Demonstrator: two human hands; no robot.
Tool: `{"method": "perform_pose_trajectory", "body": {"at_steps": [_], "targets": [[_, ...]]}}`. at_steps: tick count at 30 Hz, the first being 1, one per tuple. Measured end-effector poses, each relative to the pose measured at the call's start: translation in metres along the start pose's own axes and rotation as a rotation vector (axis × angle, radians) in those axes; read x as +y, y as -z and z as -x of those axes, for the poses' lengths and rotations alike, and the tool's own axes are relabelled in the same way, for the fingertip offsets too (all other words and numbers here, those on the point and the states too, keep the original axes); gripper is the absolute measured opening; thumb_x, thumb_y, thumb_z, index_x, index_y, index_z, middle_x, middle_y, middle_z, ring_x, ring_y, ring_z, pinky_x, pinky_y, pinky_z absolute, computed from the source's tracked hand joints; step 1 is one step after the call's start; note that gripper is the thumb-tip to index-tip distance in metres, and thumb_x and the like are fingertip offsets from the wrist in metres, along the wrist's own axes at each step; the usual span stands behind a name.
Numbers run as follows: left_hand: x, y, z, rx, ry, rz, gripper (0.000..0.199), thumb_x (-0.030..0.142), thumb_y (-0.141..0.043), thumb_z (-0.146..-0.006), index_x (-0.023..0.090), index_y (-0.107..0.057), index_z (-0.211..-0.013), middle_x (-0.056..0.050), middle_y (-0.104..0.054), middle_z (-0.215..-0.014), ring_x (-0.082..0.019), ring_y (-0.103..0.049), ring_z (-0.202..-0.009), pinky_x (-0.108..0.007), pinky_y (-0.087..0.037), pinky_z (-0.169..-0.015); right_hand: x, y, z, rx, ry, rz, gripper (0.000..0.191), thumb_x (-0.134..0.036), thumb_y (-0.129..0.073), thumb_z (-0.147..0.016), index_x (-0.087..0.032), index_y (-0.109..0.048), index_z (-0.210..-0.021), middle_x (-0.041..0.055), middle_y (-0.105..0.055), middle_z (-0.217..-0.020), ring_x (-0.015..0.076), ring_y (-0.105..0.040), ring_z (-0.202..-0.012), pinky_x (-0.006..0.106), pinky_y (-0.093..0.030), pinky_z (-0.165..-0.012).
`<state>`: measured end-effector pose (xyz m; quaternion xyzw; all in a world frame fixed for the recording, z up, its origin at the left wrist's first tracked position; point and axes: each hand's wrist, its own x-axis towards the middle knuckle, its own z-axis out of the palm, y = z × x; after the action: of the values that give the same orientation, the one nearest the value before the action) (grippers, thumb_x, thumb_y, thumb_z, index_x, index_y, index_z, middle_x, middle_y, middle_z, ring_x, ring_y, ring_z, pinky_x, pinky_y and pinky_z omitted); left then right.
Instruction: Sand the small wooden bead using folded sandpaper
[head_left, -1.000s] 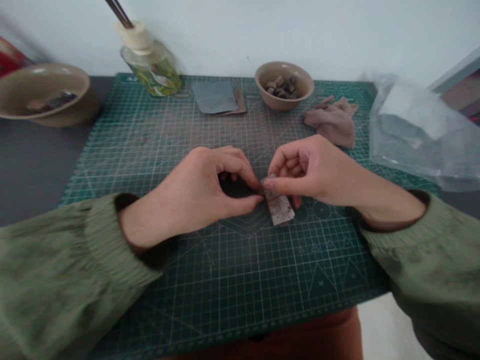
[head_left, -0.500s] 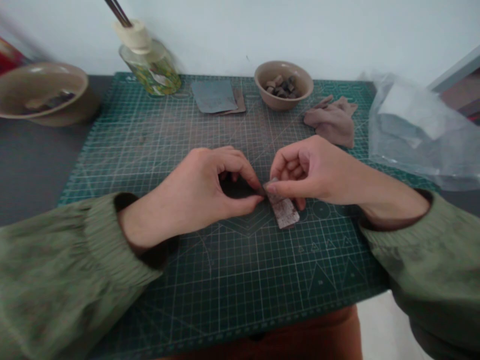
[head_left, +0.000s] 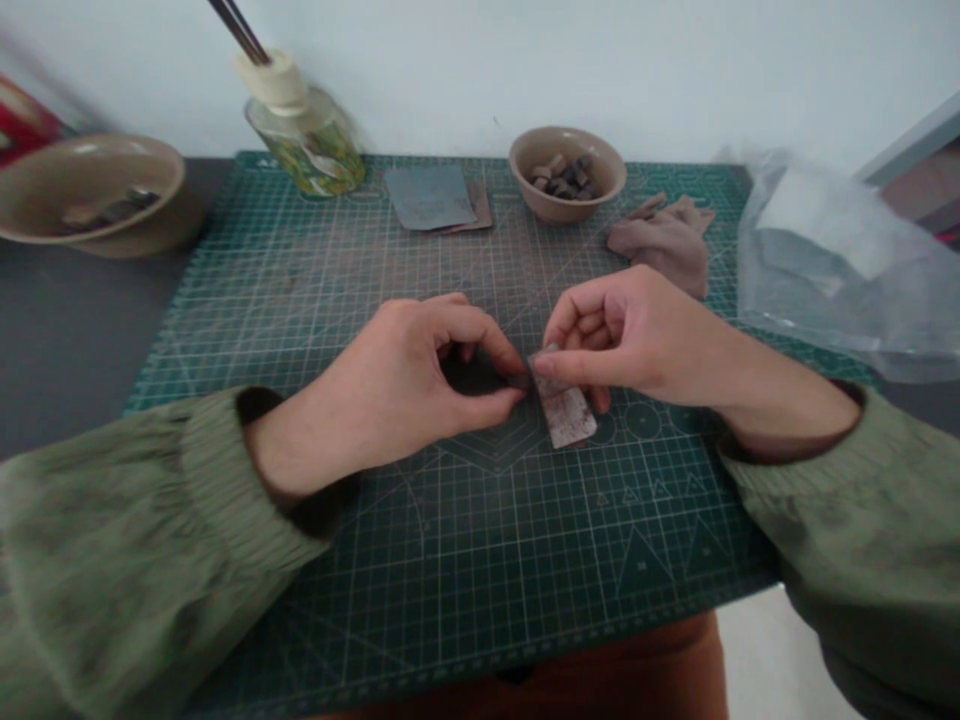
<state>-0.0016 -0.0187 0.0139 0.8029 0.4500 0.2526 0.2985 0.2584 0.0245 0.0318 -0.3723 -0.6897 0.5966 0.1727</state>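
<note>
Left hand is curled into a pinch, fingertips closed on a small dark piece, too small to make out, right at the top end of a pale speckled strip of abrasive paper. Right hand grips that same end, index finger across the top. The strip sits over a green cutting mat, though I can't tell if it's touching. Further back on the mat there's a tan bowl of small brown and dark pieces, a stack of grey sheets and a crumpled mauve cloth. A clear plastic bag overlaps the right edge, and a wider bowl sits on the grey tabletop at left.
</note>
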Motion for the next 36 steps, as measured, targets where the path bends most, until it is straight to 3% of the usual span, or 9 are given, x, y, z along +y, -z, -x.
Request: {"method": "perform_pose_trajectory", "body": {"at_steps": [7, 12, 19, 36], "targets": [[-0.0021, 0.0018, -0.0021, -0.009, -0.018, 0.044, 0.003, 0.030, -0.088, -0.089, 0.029, -0.087, -0.091, 0.001, -0.085, -0.095, -0.021, -0.077, -0.094, -0.035, -0.055, -0.088, 0.0044, -0.0074, -0.0027, -0.005, 0.017, -0.039, 0.032, -0.033, -0.103, -0.086, -0.017, -0.076, -0.091, 0.0034, -0.083, -0.072, 0.0139, -0.075, -0.053, 0.019, -0.055, -0.048], [-0.0022, 0.0026, -0.0027, -0.020, -0.016, 0.066, 0.003, 0.028, -0.088, -0.090, 0.026, -0.088, -0.092, 0.000, -0.085, -0.095, -0.019, -0.076, -0.092, -0.033, -0.054, -0.086, 0.0059, -0.0078, -0.0046, 0.031, 0.038, -0.043, 0.032, -0.031, -0.103, -0.086, -0.017, -0.075, -0.090, 0.0022, -0.083, -0.071, 0.0134, -0.074, -0.053, 0.019, -0.055, -0.048], [-0.0025, 0.0032, -0.0026, -0.027, -0.003, 0.065, 0.004, 0.028, -0.088, -0.090, 0.025, -0.089, -0.091, 0.000, -0.084, -0.093, -0.018, -0.076, -0.090, -0.031, -0.054, -0.084, 0.0075, -0.0045, -0.0050, -0.033, 0.035, -0.007, 0.029, -0.029, -0.101, -0.088, -0.016, -0.075, -0.091, 0.0010, -0.081, -0.067, 0.0129, -0.074, -0.052, 0.017, -0.054, -0.047], [-0.0059, 0.0054, -0.0027, -0.049, -0.010, 0.076, 0.006, 0.032, -0.090, -0.091, 0.026, -0.090, -0.093, 0.000, -0.085, -0.096, -0.019, -0.078, -0.091, -0.032, -0.056, -0.082, 0.0057, -0.0032, -0.0030, -0.048, 0.021, 0.026, 0.029, -0.031, -0.100, -0.090, -0.016, -0.076, -0.091, 0.0010, -0.082, -0.068, 0.0133, -0.074, -0.052, 0.018, -0.053, -0.047]]}}
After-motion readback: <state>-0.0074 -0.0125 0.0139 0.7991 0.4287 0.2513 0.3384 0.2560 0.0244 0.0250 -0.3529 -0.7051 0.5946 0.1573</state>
